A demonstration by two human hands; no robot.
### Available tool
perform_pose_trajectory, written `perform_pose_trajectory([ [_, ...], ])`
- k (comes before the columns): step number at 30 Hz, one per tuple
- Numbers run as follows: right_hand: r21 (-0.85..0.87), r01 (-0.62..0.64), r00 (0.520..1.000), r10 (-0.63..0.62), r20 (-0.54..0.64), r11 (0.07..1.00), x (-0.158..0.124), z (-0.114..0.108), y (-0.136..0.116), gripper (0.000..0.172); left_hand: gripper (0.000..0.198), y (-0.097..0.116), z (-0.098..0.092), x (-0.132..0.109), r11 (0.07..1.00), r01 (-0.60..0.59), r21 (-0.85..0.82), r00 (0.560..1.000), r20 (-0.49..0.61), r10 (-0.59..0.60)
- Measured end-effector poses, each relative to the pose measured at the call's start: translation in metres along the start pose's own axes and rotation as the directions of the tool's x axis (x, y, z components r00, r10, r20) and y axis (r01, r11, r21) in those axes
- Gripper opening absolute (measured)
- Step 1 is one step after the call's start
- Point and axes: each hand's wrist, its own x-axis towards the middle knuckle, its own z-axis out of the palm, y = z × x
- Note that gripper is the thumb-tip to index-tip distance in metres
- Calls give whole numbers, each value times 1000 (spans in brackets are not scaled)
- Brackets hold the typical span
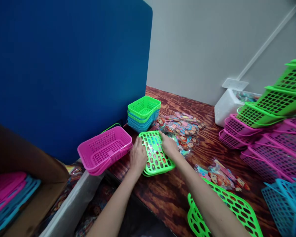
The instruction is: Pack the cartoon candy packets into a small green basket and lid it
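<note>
As left hand (pixel 137 158), right hand (pixel 169 146) grip lid (pixel 156 158) edges, pink basket (pixel 105 149) sits near.

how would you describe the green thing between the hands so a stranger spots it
From the blue divider, look right of the pink basket at its foot: a flat green lid. Unlike the mesh baskets it has oval holes, and the left hand and right hand grip it.
</note>
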Motion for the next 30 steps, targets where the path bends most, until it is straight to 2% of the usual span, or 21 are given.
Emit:
perform_pose_trajectory([
  [2,1,16,1000,-16,19,1000,1,-5,0,55,50,1,-3,-1,999,-12,47,1000,8,12],
  [6,10,12,1000,-12,-19,1000,10,-10,-15,36,36,6,-15,10,984,-3,179,1000,6,2],
  [10,67,-35,998,38,-41,997,20,-1,-28,36,27,12,-24,31,937,68,344,997,11,-77],
  [13,99,-21,1000,23,-18,995,24,3,-24,34,27,12,-24,38,919,77,386,996,2,-84],
  [16,82,1,1000,1,-25,997,21,1,-17,25,35,6,-17,37,950,69,306,998,-18,-66],
  [18,62,11,999,-9,-42,998,14,2,-14,23,39,-2,-10,34,963,69,259,996,33,-80],
  [21,100,6,994,5,-105,995,0,7,-12,27,36,-12,1,23,971,160,178,980,87,-177],
  [23,261,-8,990,45,-136,965,-7,10,-9,27,36,-13,6,14,964,255,80,964,55,-260],
  [25,468,-21,992,79,-103,883,-7,13,-2,24,38,-9,8,6,955,291,-58,957,8,-291],
  [28,640,-27,999,40,-5,768,4,18,10,26,45,-4,7,2,961,213,-175,974,-40,-223],
  [30,667,-26,1000,19,19,745,11,21,14,28,47,-4,2,5,983,157,-94,987,-12,-159],
])
